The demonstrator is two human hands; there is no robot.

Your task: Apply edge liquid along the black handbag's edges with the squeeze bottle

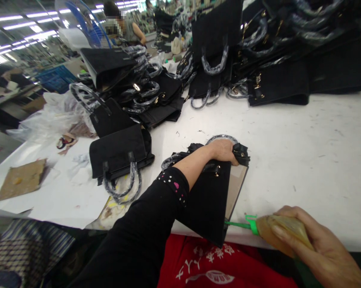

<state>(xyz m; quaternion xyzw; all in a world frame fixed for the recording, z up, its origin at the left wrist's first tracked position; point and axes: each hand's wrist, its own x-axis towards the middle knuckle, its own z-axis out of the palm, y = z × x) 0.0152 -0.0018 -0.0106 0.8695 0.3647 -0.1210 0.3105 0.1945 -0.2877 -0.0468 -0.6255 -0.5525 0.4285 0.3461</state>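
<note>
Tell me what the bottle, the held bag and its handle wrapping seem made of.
The bottle looks like translucent plastic, since its amber body looks cloudy and partly see-through. The bag is matte black, perhaps fabric or imitation leather; its dull, even surface leaves that open. The handle wrapping looks like clear, shiny plastic film, judging by its crinkled white glints.

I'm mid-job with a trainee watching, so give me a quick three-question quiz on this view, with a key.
1. What does the right grip hold?
2. True or false: the left grip rests on the brown cardboard.
3. Where is the tip of the green nozzle?
A) Inside the blue crate
B) At the near end of the black bag
C) Against the fan

Key:
1. A squeeze bottle with amber-coloured contents.
2. False; it is on the black bag.
3. B
</note>
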